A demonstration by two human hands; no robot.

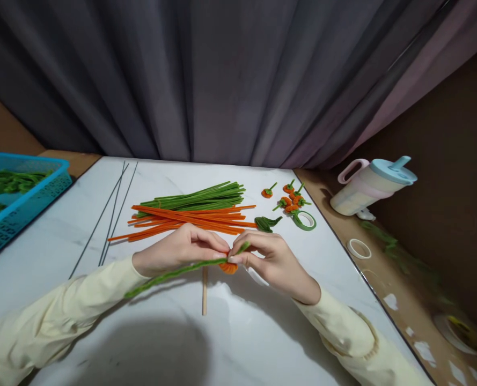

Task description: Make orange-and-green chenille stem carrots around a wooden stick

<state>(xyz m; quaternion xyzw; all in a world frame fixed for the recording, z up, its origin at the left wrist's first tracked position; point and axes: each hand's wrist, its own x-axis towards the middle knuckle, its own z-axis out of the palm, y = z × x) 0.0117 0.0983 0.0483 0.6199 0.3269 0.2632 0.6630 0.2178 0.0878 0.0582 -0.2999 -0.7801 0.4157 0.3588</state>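
My left hand (180,249) and my right hand (268,257) meet above the white marble table (262,332). Together they pinch a green pipe cleaner (169,274) that trails down to the left past my left wrist. A small orange coiled piece (228,267) sits just under the fingertips where the two hands touch. A thin wooden stick (204,292) lies on the table below the hands. Behind the hands lie a bundle of orange pipe cleaners (190,219) and a bundle of green pipe cleaners (200,196).
Several small finished orange-and-green pieces (290,199) and a roll of green tape (305,220) lie at the back right. Thin dark wires (111,217) lie at left. A blue basket (19,201) holds green shapes. A pink jug (373,185) and a white tape roll (359,249) are off the table's right edge.
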